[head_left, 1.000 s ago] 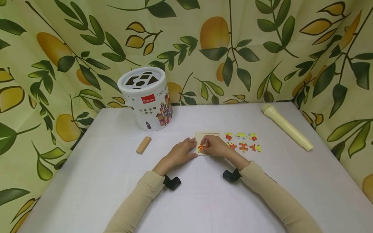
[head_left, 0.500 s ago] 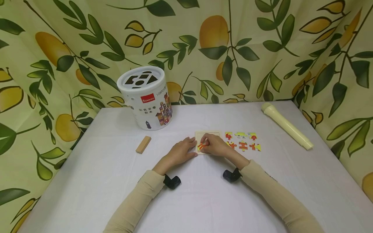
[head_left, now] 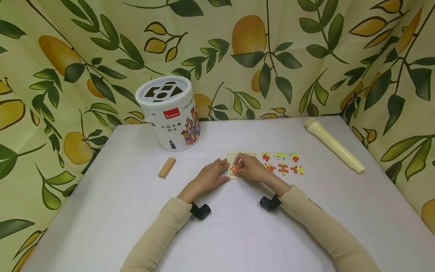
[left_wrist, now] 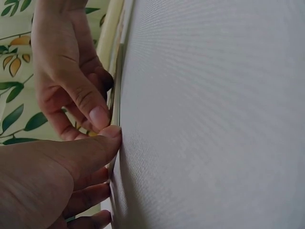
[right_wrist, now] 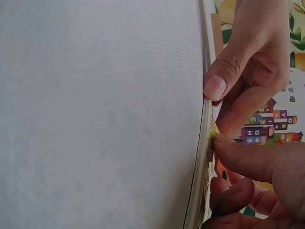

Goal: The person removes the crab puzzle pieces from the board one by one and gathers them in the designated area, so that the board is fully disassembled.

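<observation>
A small square wooden puzzle tray lies flat on the white table. My left hand holds its left side, fingers along the edge and thumb at the near corner. With thumb and fingers my right hand pinches a red-and-yellow puzzle piece at the tray's lower left; the hand covers much of the tray. Seen edge-on in the right wrist view, the yellow piece is under the right thumb. Several loose puzzle pieces lie in two rows just right of the tray, one partly behind the right wrist.
A white block bucket with shaped holes in its lid stands at the back left. In front of it lies a wooden block. A cream toy microphone lies at the right. Behind the table hangs a fruit-print curtain.
The piece under my right fingers has turned and shifted slightly at the tray's lower left. My left hand stays at the tray's edge; the loose pieces have not moved.
</observation>
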The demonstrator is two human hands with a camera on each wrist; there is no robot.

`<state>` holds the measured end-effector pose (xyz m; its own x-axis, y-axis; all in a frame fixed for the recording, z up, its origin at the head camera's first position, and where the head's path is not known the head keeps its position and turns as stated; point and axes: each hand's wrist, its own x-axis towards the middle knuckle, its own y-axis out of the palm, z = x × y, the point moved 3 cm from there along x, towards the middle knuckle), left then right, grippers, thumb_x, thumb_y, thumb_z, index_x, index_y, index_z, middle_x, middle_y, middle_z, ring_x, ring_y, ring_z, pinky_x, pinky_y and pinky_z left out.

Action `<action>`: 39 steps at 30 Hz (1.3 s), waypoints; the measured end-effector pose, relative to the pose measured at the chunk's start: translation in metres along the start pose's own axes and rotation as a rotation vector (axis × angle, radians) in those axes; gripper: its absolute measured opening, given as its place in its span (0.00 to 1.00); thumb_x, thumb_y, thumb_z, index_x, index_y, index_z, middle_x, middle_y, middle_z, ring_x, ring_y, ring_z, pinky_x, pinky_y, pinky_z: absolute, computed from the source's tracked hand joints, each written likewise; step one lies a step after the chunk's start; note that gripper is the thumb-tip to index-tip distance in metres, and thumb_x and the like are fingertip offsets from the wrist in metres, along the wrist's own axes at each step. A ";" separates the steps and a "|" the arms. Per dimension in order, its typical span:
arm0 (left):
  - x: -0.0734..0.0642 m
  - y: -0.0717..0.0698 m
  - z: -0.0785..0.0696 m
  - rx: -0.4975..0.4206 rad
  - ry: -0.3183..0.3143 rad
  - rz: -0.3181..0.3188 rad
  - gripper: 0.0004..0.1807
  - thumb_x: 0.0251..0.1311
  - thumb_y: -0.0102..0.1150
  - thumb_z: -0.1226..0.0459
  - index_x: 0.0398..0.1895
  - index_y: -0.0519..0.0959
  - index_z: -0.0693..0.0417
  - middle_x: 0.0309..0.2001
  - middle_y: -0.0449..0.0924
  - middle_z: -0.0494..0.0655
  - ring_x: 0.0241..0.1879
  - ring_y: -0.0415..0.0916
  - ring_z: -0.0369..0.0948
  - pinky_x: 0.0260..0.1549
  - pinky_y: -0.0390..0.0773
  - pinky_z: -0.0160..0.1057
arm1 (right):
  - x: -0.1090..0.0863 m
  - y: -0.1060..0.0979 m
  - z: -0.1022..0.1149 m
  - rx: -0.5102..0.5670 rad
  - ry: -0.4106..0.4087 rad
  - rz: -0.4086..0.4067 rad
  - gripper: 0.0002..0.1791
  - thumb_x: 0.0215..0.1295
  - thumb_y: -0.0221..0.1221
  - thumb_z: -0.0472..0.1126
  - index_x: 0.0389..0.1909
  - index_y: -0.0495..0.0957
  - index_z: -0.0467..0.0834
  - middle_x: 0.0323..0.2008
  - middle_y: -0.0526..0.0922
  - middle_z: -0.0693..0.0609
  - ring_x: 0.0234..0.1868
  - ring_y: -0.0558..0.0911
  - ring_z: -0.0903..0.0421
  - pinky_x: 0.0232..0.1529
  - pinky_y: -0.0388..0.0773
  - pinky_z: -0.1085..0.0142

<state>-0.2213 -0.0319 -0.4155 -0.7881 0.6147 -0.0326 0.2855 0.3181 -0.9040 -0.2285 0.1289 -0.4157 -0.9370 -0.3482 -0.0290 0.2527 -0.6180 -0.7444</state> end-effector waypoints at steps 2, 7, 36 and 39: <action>0.000 0.001 0.000 -0.001 0.001 0.003 0.29 0.58 0.58 0.56 0.61 0.68 0.60 0.66 0.63 0.53 0.65 0.59 0.56 0.57 0.66 0.57 | 0.000 0.000 -0.001 0.015 -0.006 -0.015 0.11 0.53 0.64 0.35 0.37 0.74 0.41 0.26 0.77 0.49 0.26 0.73 0.58 0.28 0.67 0.70; 0.000 0.003 -0.001 0.005 0.004 0.017 0.29 0.59 0.57 0.55 0.62 0.68 0.59 0.66 0.63 0.53 0.66 0.58 0.55 0.58 0.65 0.57 | -0.001 -0.004 -0.005 0.059 -0.020 -0.038 0.05 0.57 0.60 0.34 0.35 0.77 0.41 0.26 0.79 0.49 0.27 0.73 0.58 0.28 0.68 0.69; 0.002 -0.003 0.001 0.013 -0.039 0.035 0.30 0.60 0.57 0.55 0.64 0.65 0.58 0.68 0.60 0.51 0.68 0.55 0.53 0.61 0.62 0.55 | -0.070 -0.064 -0.072 0.162 0.294 -0.010 0.10 0.55 0.64 0.43 0.37 0.85 0.44 0.39 0.85 0.48 0.45 0.76 0.54 0.38 0.72 0.68; 0.002 -0.001 0.000 0.001 -0.042 0.034 0.30 0.59 0.57 0.55 0.64 0.66 0.58 0.68 0.60 0.50 0.68 0.55 0.53 0.61 0.62 0.55 | -0.074 -0.061 -0.075 0.132 0.281 -0.018 0.09 0.54 0.65 0.42 0.36 0.85 0.44 0.38 0.85 0.48 0.44 0.76 0.53 0.38 0.71 0.68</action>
<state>-0.2236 -0.0310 -0.4148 -0.7998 0.5947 -0.0812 0.3124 0.2969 -0.9024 -0.1923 0.2456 -0.4184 -0.9670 -0.1394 -0.2135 0.2474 -0.7150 -0.6539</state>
